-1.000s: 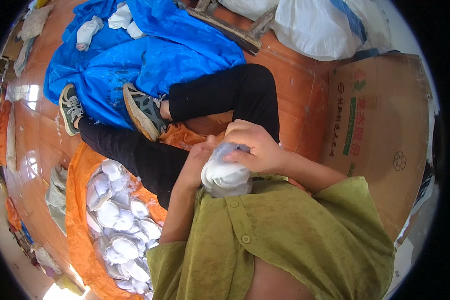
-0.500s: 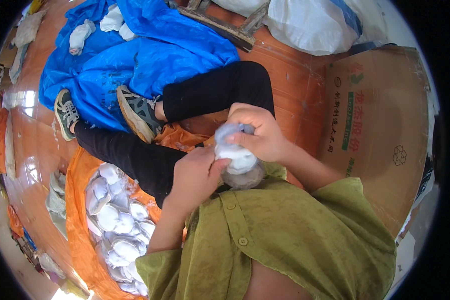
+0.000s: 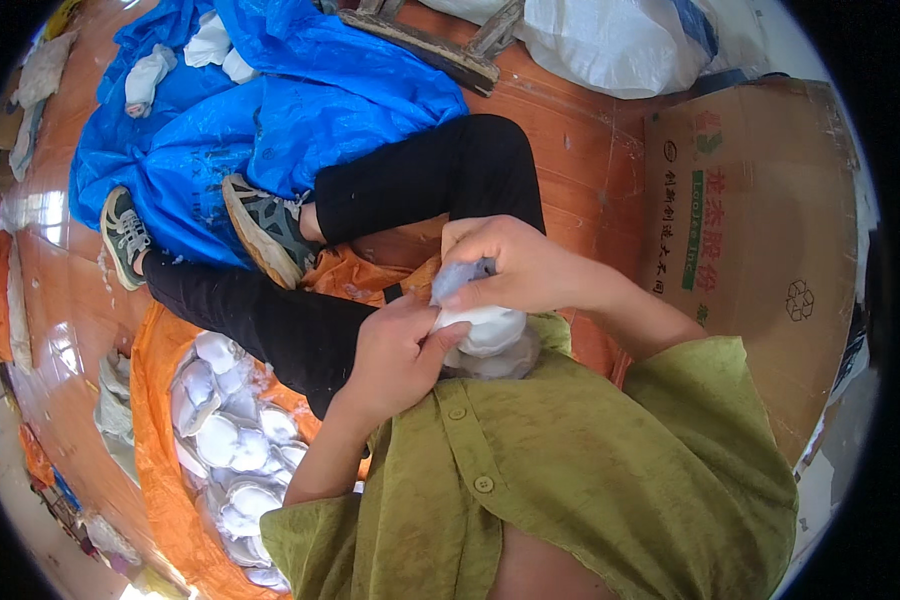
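Just in front of my belly, a soft white round pad (image 3: 492, 334) with a greyish, fuzzy sheer layer is gripped by both hands. My left hand (image 3: 395, 350) pinches its left edge, thumb pointing right. Above it, my right hand (image 3: 510, 265) has fingers and thumb closed on the bunched grey upper part. The pad's lower grey part rests against my green shirt, and my fingers hide some of its edge. Left of my legs lie several similar white pads (image 3: 232, 442) heaped on an orange sack (image 3: 155, 440).
A blue tarp (image 3: 360, 95) spreads beyond my shoes, with white bundles (image 3: 150, 80) on it. On the right stands a large cardboard box (image 3: 760, 240). A wooden stool frame (image 3: 420, 48) and a full white sack (image 3: 615, 45) are at the back.
My right hand has pulled the grey upper part slightly, and more of the pad's white lower part shows. The left hand keeps its pinch. The whole view has shifted a little.
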A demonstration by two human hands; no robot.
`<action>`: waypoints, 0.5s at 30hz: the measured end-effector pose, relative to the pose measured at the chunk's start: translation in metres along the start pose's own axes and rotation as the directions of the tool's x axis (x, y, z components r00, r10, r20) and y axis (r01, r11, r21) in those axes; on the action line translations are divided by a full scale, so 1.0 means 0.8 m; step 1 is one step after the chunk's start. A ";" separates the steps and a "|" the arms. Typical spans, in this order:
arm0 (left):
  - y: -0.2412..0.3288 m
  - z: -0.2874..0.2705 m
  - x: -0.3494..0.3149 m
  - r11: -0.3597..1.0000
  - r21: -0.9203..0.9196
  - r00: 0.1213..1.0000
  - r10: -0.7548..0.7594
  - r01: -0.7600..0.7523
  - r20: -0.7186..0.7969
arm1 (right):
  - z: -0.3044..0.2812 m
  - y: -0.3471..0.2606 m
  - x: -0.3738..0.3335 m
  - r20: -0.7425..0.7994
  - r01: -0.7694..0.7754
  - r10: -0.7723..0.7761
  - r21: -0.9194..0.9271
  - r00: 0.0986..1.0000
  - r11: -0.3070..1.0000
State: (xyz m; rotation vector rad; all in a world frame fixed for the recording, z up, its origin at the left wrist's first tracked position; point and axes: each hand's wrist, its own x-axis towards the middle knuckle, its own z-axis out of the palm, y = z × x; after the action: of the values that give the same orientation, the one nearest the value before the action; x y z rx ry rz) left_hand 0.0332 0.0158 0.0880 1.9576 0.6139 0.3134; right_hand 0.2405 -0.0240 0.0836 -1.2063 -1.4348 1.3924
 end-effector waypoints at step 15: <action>0.009 0.039 0.010 0.992 -0.002 0.953 0.120 -0.126 -0.279 | 0.023 0.031 0.027 -0.325 -0.124 0.529 0.753 0.784 0.646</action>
State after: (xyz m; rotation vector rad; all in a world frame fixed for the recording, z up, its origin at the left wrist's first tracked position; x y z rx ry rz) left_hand 0.0570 -0.0061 0.0797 1.9518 0.6653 0.6791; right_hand 0.2204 -0.0093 0.0560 -1.2177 -0.2067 1.4892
